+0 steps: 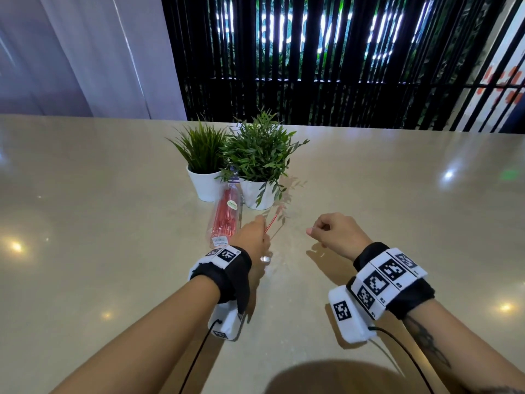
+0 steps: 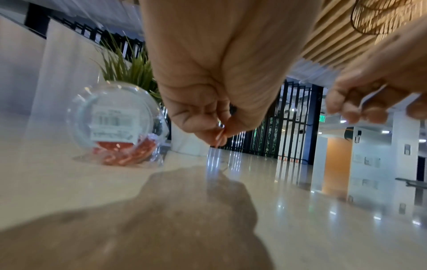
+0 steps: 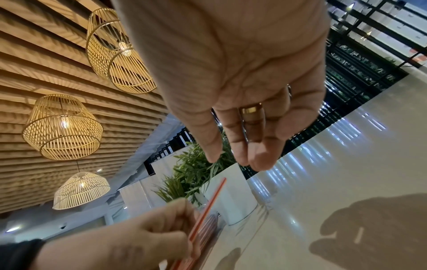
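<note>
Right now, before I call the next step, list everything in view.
table: one, glossy beige, under everything.
potted plants: two, green in white pots, far centre of table.
straw container: one, clear with red straws inside, lying on its side before the pots.
loose straw: one, red, pinched above the table.
pendant lamps: three, woven tan, overhead.
slatted screen: one, black, behind the table.
curtain: one, pale, back left.
wrist bands: two, black with white markers, one per wrist.
ring: one, gold, right-hand finger.
left hand: one, pinches the loose straw.
right hand: one, fingers relaxed, holding nothing, beside the left.
</note>
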Demonstrator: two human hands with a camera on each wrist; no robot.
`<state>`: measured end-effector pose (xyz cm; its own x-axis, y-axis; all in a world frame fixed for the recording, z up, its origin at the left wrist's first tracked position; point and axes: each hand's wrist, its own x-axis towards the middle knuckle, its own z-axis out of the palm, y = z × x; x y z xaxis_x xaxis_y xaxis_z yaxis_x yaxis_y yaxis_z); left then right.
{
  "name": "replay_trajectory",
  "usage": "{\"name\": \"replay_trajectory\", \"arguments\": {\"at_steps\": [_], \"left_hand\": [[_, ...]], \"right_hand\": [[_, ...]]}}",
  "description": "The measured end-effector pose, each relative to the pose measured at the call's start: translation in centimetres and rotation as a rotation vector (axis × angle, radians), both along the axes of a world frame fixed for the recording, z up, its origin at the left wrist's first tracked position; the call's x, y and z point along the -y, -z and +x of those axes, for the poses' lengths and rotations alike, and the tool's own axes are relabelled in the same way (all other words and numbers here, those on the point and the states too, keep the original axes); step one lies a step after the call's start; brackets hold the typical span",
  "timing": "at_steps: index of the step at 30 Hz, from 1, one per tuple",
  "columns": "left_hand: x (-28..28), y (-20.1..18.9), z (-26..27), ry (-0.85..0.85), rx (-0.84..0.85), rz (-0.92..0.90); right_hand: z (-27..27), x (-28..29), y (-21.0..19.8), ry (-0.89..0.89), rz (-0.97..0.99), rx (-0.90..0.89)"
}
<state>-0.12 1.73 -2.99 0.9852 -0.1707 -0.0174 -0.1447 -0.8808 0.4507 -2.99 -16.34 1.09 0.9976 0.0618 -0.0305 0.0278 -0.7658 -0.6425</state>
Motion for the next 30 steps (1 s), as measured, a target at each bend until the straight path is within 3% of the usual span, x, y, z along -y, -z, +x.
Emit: {"name": "replay_trajectory", "arguments": {"at_steps": [7,14,20,25,30], "left_hand": [[-4.8,-2.8,-1.4,-0.035,0.088,-0.213],[-10.4,-1.6,-0.7,-0.231,0.187,-0.430],[-10.9,-0.8,1.2,-0.344,0.145,-0.518],[-10.3,-0.4,2.5,-0.310,0.000,-0.621],[-9.8,-0.2,2.9,-0.333,0.004,-0.631]], "right_hand": [[1.6,-4.9,0.6,-0.073,0.007,0.029],[4.5,-10.9,1.7,-0.069,0.154,-0.022],[6.7,-13.9,2.6,0.013,0.216,-0.209],[7.8,-14.9,3.3,0.094,0.346,-0.279],[10.8,-14.9,7.0,0.139,0.438,-0.331]]}}
